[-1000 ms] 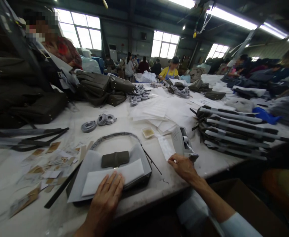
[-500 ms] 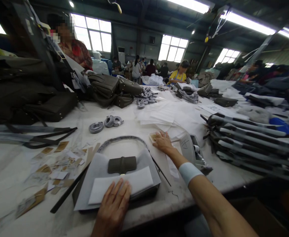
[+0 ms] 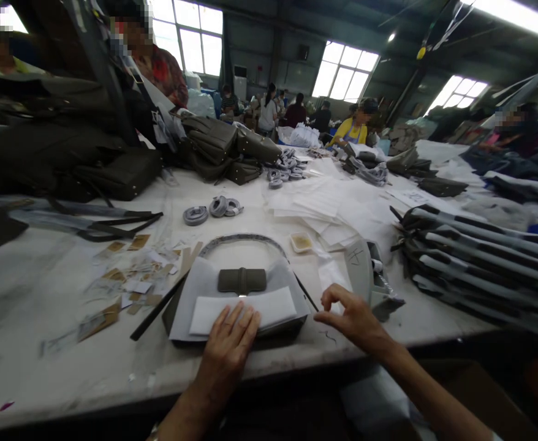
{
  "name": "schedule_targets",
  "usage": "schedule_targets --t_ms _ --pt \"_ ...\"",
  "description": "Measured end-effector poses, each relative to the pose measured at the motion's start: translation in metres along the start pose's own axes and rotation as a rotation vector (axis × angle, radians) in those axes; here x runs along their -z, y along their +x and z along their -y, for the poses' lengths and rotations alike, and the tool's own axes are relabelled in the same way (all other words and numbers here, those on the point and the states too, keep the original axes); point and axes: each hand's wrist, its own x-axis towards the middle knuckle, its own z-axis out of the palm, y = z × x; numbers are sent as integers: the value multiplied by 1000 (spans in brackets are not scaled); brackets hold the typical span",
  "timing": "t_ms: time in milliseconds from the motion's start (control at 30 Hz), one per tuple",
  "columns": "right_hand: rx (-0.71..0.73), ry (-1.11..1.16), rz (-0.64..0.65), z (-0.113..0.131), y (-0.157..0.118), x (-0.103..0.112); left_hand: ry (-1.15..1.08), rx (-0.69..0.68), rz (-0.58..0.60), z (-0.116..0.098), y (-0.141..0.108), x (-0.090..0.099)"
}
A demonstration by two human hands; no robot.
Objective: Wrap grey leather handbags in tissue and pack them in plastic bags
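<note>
1 left hand (image 3: 230,346), grip wide, lies on 1 white pad (image 3: 272,308); 1 right hand (image 3: 357,321) hovers, grip narrowly open.

On table (image 3: 80,367), near front edge: bag (image 3: 287,332). On bag: liner sheet (image 3: 291,278); on liner sheet, folded sheet (image 3: 273,306), with flap (image 3: 241,280) just behind. Beyond flap: handle loop (image 3: 250,237). Left of bag: strip (image 3: 156,312), then scraps (image 3: 138,286); farther back, straps (image 3: 117,225) and bag pile (image 3: 113,168). Behind handle loop, to left: coils (image 3: 195,215). To right of handle loop: dish (image 3: 301,242), in front of paper sheets (image 3: 317,203). Right of bag: device (image 3: 363,272); farther right, stack of wrapped pieces (image 3: 471,263).
</note>
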Motion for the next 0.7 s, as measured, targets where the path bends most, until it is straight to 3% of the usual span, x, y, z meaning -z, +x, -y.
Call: schedule_targets --t_ms 167,267,367,500,600,700 --pt "462 -51 26 41 3 -45 41 -34 38 1 1 5" --pt "527 -4 53 41 8 -65 50 -39 32 1 3 5" --pt "450 146 15 35 7 -67 18 -24 16 0 2 2" --pt "208 362 -100 21 8 -43 -11 -14 -22 2 -1 -2" --pt "-5 281 -214 1 4 -25 12 -56 -20 8 -1 -3" --pt "-212 225 -228 -27 -16 -13 28 -93 -6 11 1 -1"
